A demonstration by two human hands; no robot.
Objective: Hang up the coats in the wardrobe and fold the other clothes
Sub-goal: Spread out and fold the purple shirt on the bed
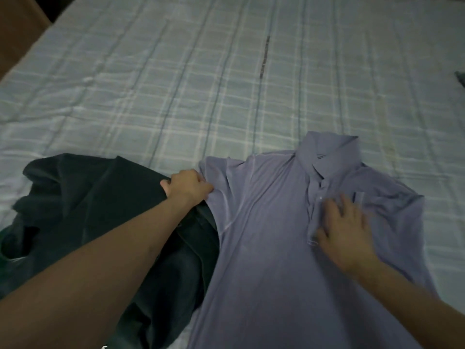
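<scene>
Lavender polo shirt [264,222] lies face up on bed [151,84]; we judge folding step. Left hand [188,183] pinches sleeve beside dark garment [88,197]; right hand [344,230] flat on placket. Next: we fold sleeve inward.

Under the flat right hand [344,230] the lavender shirt [264,235] is thin, smooth, matt knit cloth. By the left hand [187,185] lies a dark garment [88,197], heavier and duller. Beyond both, the plaid bedsheet [176,84] is creased woven cotton.

Lilac shirt [264,222] flat (collar up)
</scene>
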